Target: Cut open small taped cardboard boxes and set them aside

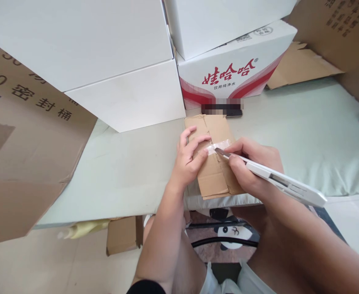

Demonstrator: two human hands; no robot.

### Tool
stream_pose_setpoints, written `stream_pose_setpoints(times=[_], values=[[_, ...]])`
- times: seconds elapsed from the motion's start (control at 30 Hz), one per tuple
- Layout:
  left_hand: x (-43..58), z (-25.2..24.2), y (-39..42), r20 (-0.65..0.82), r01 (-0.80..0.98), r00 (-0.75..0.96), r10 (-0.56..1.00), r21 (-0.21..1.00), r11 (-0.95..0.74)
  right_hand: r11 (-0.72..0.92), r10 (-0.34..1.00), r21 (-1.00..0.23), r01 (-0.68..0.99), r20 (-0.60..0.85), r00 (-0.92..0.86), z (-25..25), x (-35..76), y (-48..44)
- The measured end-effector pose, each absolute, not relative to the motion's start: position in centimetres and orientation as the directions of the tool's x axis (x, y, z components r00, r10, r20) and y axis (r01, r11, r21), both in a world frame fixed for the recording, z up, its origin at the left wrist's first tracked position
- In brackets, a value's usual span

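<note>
A small brown cardboard box (212, 179) lies on the pale green covered surface in front of me, a seam running down its top. Clear tape (224, 144) crosses that seam. My left hand (191, 153) rests on the box's left part with its fingers apart, the thumb beside the tape. A white utility knife (277, 175) is gripped in my right hand (249, 161). Its blade tip touches or nearly touches the tape at the seam; which of the two I cannot tell.
White boxes (127, 94) stand stacked behind, beside a red-and-white carton (228, 77). A dark flat object (234, 110), partly blurred out, lies beyond the small box. Large brown cartons (38, 163) flank the left and right. A small cardboard box (122, 234) sits on the floor below.
</note>
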State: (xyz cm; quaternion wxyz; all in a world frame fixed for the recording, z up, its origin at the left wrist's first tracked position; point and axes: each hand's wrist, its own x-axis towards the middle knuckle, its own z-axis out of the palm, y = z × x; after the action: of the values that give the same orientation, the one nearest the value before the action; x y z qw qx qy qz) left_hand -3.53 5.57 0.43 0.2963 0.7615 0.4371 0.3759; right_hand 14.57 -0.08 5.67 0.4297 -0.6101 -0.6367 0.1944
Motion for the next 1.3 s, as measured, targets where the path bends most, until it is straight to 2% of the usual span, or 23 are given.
stream_pose_setpoints(times=[0.77,1.3], values=[[-3.41,0.29,5.53,0.308,0.444,0.309,0.9,0.79,-0.423,0.234,0.923,-0.753,0.615,0.371,0.103,5.07,14.92,0.12],[-3.43,0.34,5.55,0.315,0.463,0.312,0.896,0.774,-0.433,0.176,0.95,-0.774,0.609,0.295,0.101,5.71,14.82,-0.02]])
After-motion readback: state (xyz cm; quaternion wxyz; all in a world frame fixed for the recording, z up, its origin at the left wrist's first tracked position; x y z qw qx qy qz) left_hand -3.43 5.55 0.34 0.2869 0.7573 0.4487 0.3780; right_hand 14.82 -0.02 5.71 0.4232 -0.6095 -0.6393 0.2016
